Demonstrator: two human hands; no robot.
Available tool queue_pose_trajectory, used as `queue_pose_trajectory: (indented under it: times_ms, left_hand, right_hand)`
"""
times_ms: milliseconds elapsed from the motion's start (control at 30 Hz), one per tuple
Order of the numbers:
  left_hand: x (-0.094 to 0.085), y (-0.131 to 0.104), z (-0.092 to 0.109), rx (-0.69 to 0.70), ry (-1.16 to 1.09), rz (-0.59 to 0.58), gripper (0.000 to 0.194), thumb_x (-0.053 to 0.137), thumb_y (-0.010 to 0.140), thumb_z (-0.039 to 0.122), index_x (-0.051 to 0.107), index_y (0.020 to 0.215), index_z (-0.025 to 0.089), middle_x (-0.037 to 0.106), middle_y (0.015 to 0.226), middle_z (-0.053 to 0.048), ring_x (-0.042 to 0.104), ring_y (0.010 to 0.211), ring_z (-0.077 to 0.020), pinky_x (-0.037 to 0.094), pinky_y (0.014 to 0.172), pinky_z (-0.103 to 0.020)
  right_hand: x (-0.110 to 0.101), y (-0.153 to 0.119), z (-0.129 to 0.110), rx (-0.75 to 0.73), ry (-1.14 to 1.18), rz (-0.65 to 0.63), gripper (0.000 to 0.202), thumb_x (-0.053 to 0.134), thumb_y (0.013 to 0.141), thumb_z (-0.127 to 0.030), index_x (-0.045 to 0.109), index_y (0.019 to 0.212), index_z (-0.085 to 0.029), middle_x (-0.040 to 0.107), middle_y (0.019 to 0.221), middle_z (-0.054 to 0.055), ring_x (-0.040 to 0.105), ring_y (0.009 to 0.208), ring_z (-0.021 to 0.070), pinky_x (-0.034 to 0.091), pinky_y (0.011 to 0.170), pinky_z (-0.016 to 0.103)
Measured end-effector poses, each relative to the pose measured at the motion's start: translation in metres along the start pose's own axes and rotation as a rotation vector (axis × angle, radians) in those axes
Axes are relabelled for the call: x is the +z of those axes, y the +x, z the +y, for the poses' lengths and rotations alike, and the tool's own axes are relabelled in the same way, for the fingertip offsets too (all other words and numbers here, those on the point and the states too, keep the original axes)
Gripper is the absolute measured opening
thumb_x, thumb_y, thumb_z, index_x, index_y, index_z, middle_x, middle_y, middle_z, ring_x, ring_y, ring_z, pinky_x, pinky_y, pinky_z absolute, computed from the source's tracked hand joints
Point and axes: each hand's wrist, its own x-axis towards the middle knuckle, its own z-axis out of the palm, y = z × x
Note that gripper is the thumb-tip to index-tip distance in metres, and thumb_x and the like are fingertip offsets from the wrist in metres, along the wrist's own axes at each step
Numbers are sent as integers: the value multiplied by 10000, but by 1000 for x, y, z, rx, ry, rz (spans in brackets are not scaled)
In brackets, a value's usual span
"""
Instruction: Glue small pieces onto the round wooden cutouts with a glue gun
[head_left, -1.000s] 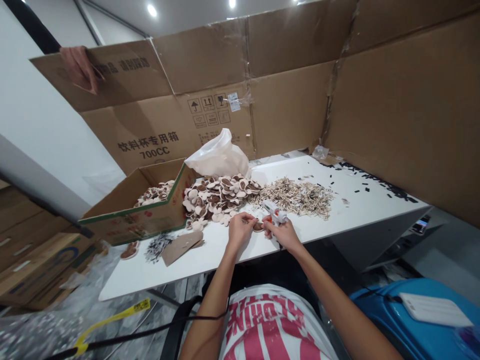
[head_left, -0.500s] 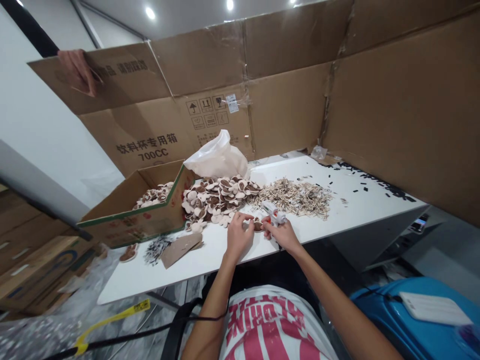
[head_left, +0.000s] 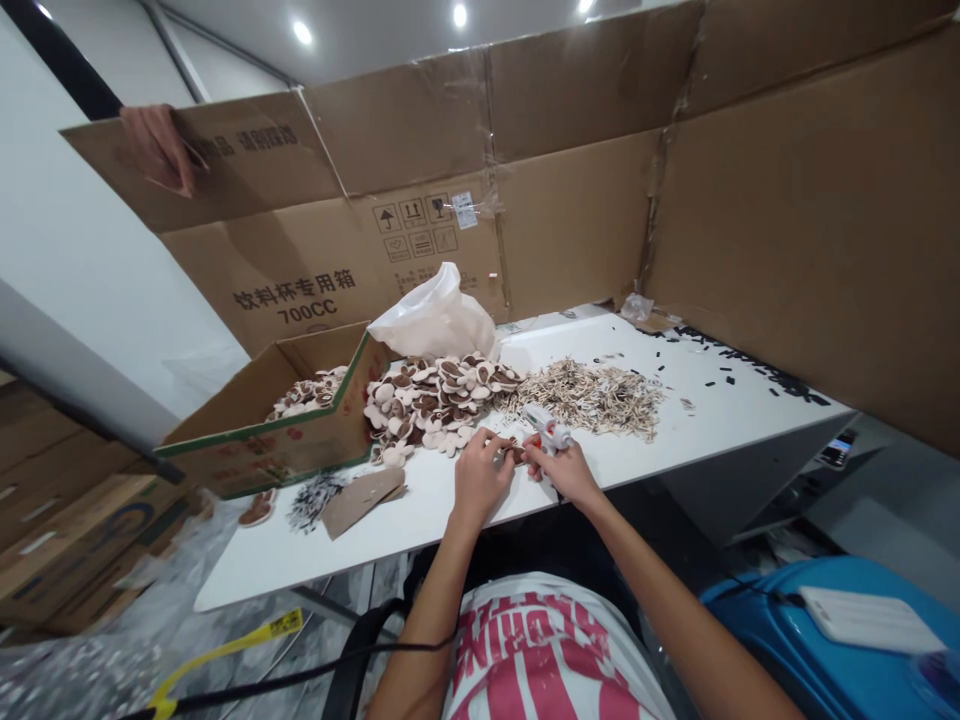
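Observation:
At the near edge of the white table, my left hand has its fingers closed on a small brown-and-cream felt piece. My right hand is wrapped around a white glue gun with orange-red parts, and its fingertips come close to the same felt piece. Just beyond my left hand lies a heap of cream and brown felt pieces. Behind the glue gun spreads a pile of short beige strips. My fingers partly hide the held piece.
An open cardboard box with more felt pieces stands at the left, near a white plastic bag. Brown card and thin grey strips lie closer. Small black pieces are scattered right. Another person's hand rests on the cardboard wall.
My left hand has shifted slightly right, and its fingers have closed in over the felt piece, covering more of it. The right hand with the glue gun stays almost in place.

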Motion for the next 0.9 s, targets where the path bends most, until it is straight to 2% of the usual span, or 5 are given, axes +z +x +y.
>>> queue_pose_trajectory:
  times_ms: [567,900]
  left_hand:
    - [1,-2,0,-22,77,-22,116,638,972,269,749,1002,287,660,1047,-57,640,979,-219,463,791,-299]
    - [-3,0,3,-30,91,-51,121,643,970,284,762,985,285,647,1069,-67,636,975,-223,445,706,-290]
  right_hand:
    - [3,-4,-17,5,-62,8,422,776,809,-581,668,867,-177,703,724,76,660,509,222,548,461,272]
    - [1,-4,-9,0,-69,10,396,773,830,-546,690,896,-165,712,758,89,669,531,231,560,473,281]
